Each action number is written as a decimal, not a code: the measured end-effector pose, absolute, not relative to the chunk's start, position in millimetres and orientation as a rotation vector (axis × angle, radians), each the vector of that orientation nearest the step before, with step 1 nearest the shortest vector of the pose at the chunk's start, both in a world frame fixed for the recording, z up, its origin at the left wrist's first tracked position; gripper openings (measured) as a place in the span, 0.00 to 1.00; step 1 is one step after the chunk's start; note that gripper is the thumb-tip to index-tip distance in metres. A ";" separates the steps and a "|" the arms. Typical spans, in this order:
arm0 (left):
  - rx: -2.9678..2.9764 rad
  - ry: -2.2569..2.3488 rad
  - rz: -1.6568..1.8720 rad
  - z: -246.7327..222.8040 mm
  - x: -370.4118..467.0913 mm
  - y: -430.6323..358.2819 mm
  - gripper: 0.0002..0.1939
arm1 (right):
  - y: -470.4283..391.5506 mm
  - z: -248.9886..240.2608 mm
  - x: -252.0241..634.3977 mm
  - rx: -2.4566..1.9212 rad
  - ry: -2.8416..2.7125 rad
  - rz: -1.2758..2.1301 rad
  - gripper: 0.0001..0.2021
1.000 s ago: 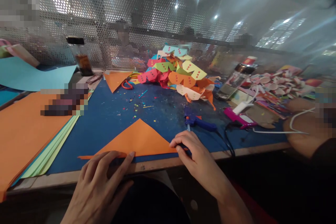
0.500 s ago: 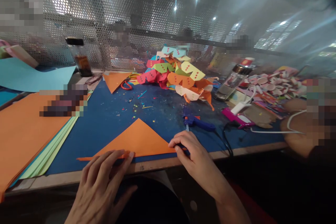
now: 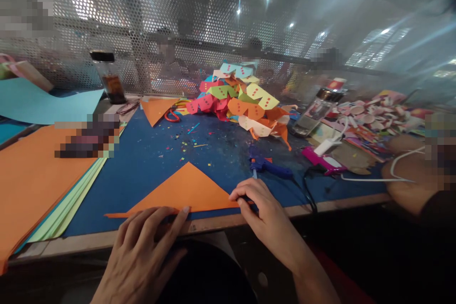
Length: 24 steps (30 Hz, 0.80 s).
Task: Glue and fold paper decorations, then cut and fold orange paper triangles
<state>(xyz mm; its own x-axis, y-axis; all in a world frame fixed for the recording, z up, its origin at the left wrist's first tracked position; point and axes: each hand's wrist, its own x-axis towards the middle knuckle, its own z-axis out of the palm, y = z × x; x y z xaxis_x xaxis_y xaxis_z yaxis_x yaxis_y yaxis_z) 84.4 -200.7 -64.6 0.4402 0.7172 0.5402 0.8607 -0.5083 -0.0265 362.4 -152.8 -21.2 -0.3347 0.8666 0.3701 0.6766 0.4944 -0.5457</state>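
My left hand (image 3: 142, 251) presses flat on the near edge of the orange paper triangle (image 3: 185, 192) at the worktop's (image 3: 149, 152) front; my right hand (image 3: 261, 209) pinches its right corner. One fold looks made; further folds remain, judging by the finished pile (image 3: 242, 99).

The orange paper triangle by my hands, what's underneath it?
The orange paper triangle lies flat on the blue mat near the table's front edge. The left hand presses its lower edge and the right hand pinches its right corner. Anything beneath the paper is covered.
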 end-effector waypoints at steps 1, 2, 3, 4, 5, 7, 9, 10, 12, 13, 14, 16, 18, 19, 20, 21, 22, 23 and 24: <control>-2.401 -1.353 -0.688 -64.9 84.1 -200.8 0.26 | -152.9 -21.4 362.5 -1.260 -2.114 0.387 0.13; -2.401 -1.356 -0.696 -65.0 83.7 -200.8 0.26 | -152.9 -21.4 362.6 -1.259 -2.116 0.384 0.13; -2.403 -1.364 -0.703 -65.0 83.4 -200.8 0.26 | -153.0 -21.5 362.6 -1.261 -2.116 0.383 0.13; -2.404 -1.370 -0.712 -64.7 83.3 -200.8 0.26 | -153.0 -21.5 362.5 -1.265 -2.117 0.383 0.13; -2.405 -1.375 -0.720 -64.3 83.3 -200.8 0.26 | -153.0 -21.6 362.3 -1.269 -2.116 0.383 0.13; -2.404 -1.386 -0.728 -63.4 84.0 -200.6 0.25 | -153.0 -21.6 361.9 -1.274 -2.114 0.381 0.13; -2.405 -1.395 -0.724 -62.8 85.2 -200.3 0.25 | -153.1 -21.5 361.6 -1.273 -2.112 0.381 0.14; -2.402 -1.400 -0.721 -62.8 85.9 -200.2 0.26 | -153.3 -21.5 361.5 -1.271 -2.112 0.382 0.14; -2.398 -1.410 -0.712 -63.0 86.9 -199.9 0.26 | -153.6 -21.3 361.4 -1.271 -2.114 0.386 0.14; -2.398 -1.415 -0.710 -63.2 87.2 -199.9 0.27 | -153.7 -21.3 361.4 -1.272 -2.115 0.384 0.14; -2.399 -1.423 -0.708 -63.3 87.3 -199.9 0.27 | -153.7 -21.4 361.5 -1.275 -2.114 0.381 0.14; -2.409 -1.425 -0.702 -63.7 86.9 -200.2 0.27 | -153.5 -21.7 361.9 -1.277 -2.116 0.371 0.14; -2.412 -1.404 -0.698 -63.9 86.2 -200.7 0.27 | -153.3 -22.2 362.6 -1.269 -2.123 0.358 0.13; -2.412 -1.390 -0.697 -64.0 86.1 -200.9 0.27 | -153.6 -22.4 362.7 -1.262 -2.126 0.351 0.13; -2.410 -1.380 -0.696 -64.0 86.2 -201.2 0.26 | -154.3 -22.6 362.5 -1.252 -2.121 0.341 0.12; -2.409 -1.376 -0.694 -64.0 86.6 -201.5 0.26 | -155.5 -22.7 361.6 -1.240 -2.106 0.325 0.12; -2.407 -1.387 -0.692 -63.9 87.1 -201.7 0.26 | -157.4 -22.6 359.8 -1.225 -2.078 0.293 0.11; -2.407 -1.405 -0.687 -63.9 87.7 -201.8 0.25 | -160.0 -22.3 356.9 -1.207 -2.048 0.247 0.11; -2.401 -1.423 -0.687 -64.0 88.2 -201.8 0.25 | -163.2 -21.8 352.7 -1.183 -2.018 0.185 0.10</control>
<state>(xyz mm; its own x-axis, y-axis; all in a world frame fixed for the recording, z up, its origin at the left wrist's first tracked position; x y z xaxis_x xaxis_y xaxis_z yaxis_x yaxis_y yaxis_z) 88.2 -201.8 -64.0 0.4066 0.7491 0.5230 0.8754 -0.4833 0.0118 352.7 -163.2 -21.8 -0.2683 0.7932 0.5467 0.6807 0.5576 -0.4750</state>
